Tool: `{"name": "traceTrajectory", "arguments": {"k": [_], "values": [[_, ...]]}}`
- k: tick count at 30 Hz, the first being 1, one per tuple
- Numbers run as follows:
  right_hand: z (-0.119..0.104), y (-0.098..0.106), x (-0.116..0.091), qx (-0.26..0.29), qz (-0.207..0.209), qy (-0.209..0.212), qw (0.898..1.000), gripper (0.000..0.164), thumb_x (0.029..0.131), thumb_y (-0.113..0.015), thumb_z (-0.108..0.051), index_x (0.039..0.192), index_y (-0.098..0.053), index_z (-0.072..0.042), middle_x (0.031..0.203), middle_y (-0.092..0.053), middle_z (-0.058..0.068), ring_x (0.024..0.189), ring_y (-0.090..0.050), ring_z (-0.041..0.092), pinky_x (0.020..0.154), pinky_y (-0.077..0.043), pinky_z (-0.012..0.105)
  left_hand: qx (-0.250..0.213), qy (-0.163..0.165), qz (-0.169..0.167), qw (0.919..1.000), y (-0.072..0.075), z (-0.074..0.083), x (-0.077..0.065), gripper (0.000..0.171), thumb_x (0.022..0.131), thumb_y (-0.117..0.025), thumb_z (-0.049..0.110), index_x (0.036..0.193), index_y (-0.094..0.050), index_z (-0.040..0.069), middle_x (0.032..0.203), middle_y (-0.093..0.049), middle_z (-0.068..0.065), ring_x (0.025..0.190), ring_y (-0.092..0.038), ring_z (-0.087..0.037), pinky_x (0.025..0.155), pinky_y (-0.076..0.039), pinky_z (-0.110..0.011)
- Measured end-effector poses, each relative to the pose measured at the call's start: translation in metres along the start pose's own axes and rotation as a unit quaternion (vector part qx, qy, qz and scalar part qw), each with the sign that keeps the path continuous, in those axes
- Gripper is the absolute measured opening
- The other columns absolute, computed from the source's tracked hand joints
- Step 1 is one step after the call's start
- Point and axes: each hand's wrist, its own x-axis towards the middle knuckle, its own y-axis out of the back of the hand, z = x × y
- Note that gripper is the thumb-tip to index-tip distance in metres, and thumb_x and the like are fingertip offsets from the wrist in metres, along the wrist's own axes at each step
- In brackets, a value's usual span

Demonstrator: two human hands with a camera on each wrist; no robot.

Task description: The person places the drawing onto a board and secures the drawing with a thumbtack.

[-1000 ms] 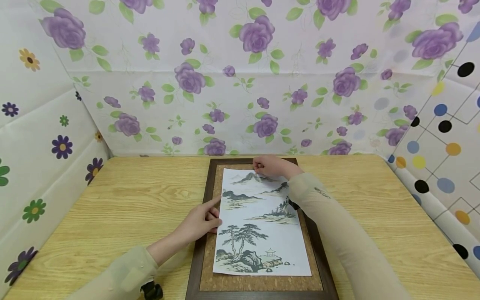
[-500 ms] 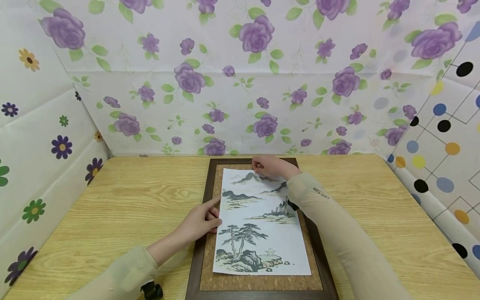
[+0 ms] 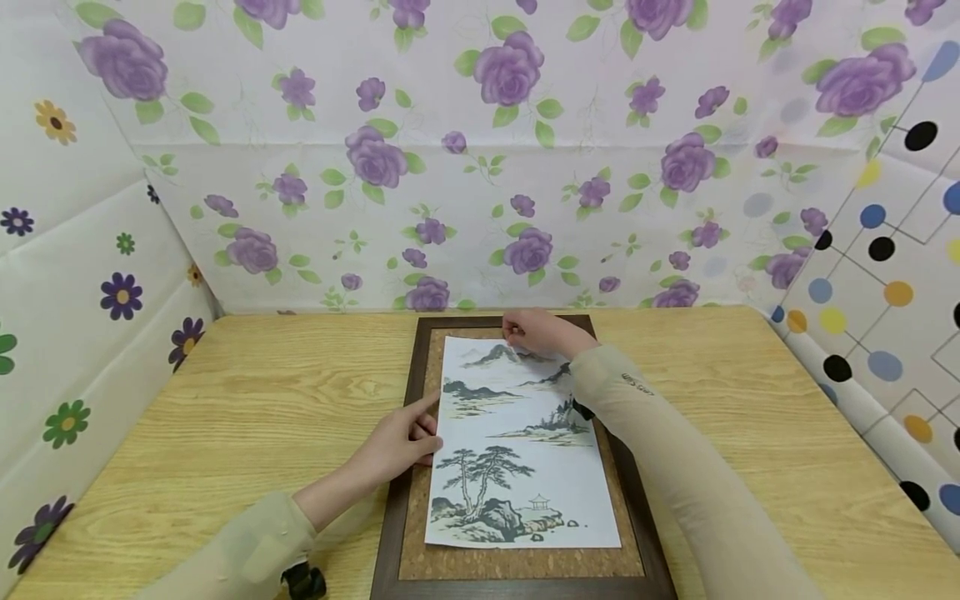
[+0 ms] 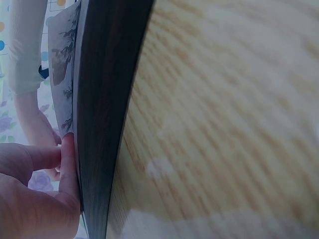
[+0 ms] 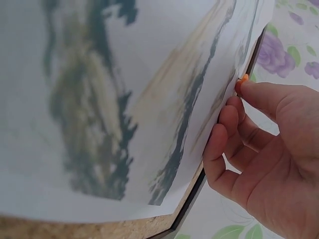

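Note:
A sheet of white paper (image 3: 480,425) printed with an ink landscape lies on a cork board (image 3: 525,567) with a dark brown frame. At the paper's top edge my right hand (image 3: 543,330) pinches an orange push pin (image 5: 242,79) between thumb and fingers. The pin's point is hidden, so how deep it sits cannot be seen. My left hand (image 3: 393,442) rests at the paper's left edge, its index finger and thumb stretched out to touch it and the other fingers folded under. In the left wrist view the left fingertips (image 4: 68,142) are beside the frame's dark side.
The board lies on a wood-grain table (image 3: 300,367). Behind it stands a white cloth wall with purple flowers (image 3: 450,208). Patterned cloth walls also rise at left and right. In the right wrist view the paper's side edge stands slightly off the cork.
Both hands hold almost the same position. The paper and board stay put; the view has shifted very slightly.

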Motion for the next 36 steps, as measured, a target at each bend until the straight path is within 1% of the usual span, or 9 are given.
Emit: {"name": "traceTrajectory", "arguments": {"k": [7, 19, 27, 36], "values": [[0.0012, -0.0011, 0.0012, 0.003, -0.001, -0.006, 1.000, 0.012, 0.104, -0.049, -0.015, 0.099, -0.059, -0.011, 0.091, -0.061, 0.004, 0.071, -0.051, 0.014, 0.067, -0.043, 0.029, 0.001, 0.001, -0.001, 1.0000, 0.0001, 0.0003, 0.0001, 0.070, 0.094, -0.060, 0.001, 0.155, -0.027, 0.000, 0.098, -0.059, -0.015, 0.076, -0.058, -0.016, 0.065, -0.059, -0.025], [0.0036, -0.0024, 0.0031, 0.005, -0.003, -0.004, 1.000, 0.011, 0.104, -0.049, -0.016, 0.098, -0.057, -0.011, 0.090, -0.059, 0.003, 0.071, -0.050, 0.014, 0.067, -0.042, 0.029, -0.003, 0.001, -0.003, 1.0000, 0.0009, 0.0002, -0.0005, 0.070, 0.094, -0.061, 0.001, 0.156, -0.027, 0.000, 0.100, -0.058, -0.016, 0.077, -0.058, -0.016, 0.066, -0.059, -0.026], [0.0050, -0.0025, 0.0049, 0.009, -0.006, -0.008, 1.000, 0.014, 0.105, -0.046, -0.013, 0.096, -0.056, -0.012, 0.089, -0.058, 0.003, 0.070, -0.049, 0.014, 0.066, -0.041, 0.029, -0.006, -0.002, -0.002, 1.0000, 0.0009, -0.0007, -0.0001, 0.070, 0.094, -0.061, 0.001, 0.155, -0.027, 0.000, 0.100, -0.058, -0.016, 0.077, -0.058, -0.016, 0.066, -0.060, -0.025], [0.0039, -0.0025, 0.0044, 0.005, -0.009, -0.012, 1.000, 0.015, 0.105, -0.045, -0.013, 0.096, -0.057, -0.012, 0.088, -0.059, 0.003, 0.070, -0.049, 0.014, 0.065, -0.041, 0.028, -0.010, -0.002, -0.001, 0.9999, 0.0005, -0.0015, -0.0005, 0.070, 0.094, -0.060, 0.000, 0.155, -0.027, 0.001, 0.101, -0.057, -0.015, 0.078, -0.057, -0.016, 0.066, -0.060, -0.025]]}}
